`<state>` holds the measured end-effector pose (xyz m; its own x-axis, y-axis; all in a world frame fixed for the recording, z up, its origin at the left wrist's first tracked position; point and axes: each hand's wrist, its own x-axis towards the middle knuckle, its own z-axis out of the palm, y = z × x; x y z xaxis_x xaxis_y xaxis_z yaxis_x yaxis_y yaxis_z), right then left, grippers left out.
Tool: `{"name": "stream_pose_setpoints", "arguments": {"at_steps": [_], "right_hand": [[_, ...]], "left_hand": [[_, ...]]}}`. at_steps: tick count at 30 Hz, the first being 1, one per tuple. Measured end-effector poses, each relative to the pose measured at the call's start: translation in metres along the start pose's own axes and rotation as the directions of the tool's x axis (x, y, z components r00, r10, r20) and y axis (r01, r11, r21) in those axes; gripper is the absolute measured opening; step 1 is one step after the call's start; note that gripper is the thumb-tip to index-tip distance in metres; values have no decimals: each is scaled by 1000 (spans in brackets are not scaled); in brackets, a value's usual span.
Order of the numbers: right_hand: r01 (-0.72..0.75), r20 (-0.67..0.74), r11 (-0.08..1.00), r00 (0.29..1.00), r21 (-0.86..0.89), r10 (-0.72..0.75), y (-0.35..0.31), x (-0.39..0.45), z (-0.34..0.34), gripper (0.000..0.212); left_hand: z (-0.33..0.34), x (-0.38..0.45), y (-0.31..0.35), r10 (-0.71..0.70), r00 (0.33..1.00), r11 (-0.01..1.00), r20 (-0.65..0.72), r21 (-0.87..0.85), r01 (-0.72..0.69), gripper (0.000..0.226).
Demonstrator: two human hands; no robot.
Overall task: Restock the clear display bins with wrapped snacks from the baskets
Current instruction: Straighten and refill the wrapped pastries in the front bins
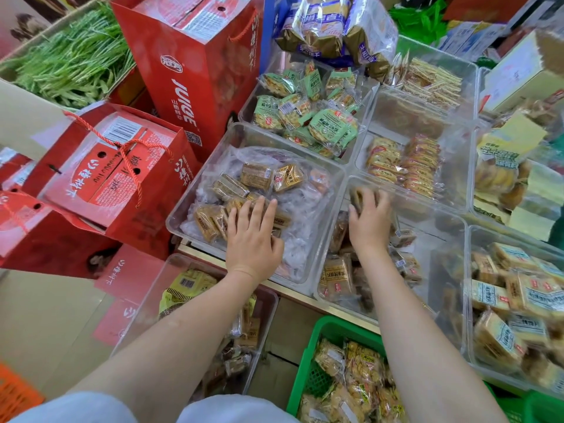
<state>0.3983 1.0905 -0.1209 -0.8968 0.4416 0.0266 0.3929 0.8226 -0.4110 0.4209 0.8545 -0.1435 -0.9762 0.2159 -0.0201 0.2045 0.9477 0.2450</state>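
My left hand [254,236] reaches into a clear display bin [195,190] lined with a plastic bag. Its fingers lie on several brown wrapped snacks [256,175] there; I cannot make out whether they grip one. My right hand [369,218] is over the neighbouring clear bin [427,215] and grips a brown wrapped snack [355,193] near the bin's far wall. More brown snack packets [337,276] lie at the near end of that bin. A green basket [317,346] full of yellow wrapped snacks [363,367] stands below, between my arms.
Further clear bins hold green packets [305,114], orange packets [406,163] and beige packets [518,300]. Red gift boxes [195,65] are stacked at the left, with green vegetables [70,62] behind. A lower clear bin [213,315] and an orange crate [15,392] are near the floor.
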Motion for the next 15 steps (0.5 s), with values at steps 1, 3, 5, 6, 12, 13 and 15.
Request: {"name": "stream_pose_setpoints", "arguments": {"at_steps": [1,3,5,6,12,13,15], "right_hand": [[-38,102,998,994,-52,43,4,-1,2,46],[-67,160,989,983,-130,88,1,-5,1,56],[24,73,995,997,-97,-17,-18,-14,-1,58],[107,63,993,993,-56,-103,-31,-20,-2,58],[258,510,955,807,147,-297,-83,-50,29,73],[234,541,961,794,148,-277,-86,-51,35,74],[180,522,966,815,184,-251,-90,-56,44,66]], "left_hand": [[0,0,0,2,1000,1000,5,6,-2,72],[-1,-1,0,11,1000,1000,18,24,-11,72],[-4,-1,0,23,999,999,32,33,-24,72],[-6,0,1,31,999,999,36,28,-32,73],[-7,-24,-17,155,987,977,-31,-142,-157,76],[-6,-35,-22,196,980,972,-45,-123,-200,72],[0,-58,-29,289,956,955,-47,-56,-292,63]]}}
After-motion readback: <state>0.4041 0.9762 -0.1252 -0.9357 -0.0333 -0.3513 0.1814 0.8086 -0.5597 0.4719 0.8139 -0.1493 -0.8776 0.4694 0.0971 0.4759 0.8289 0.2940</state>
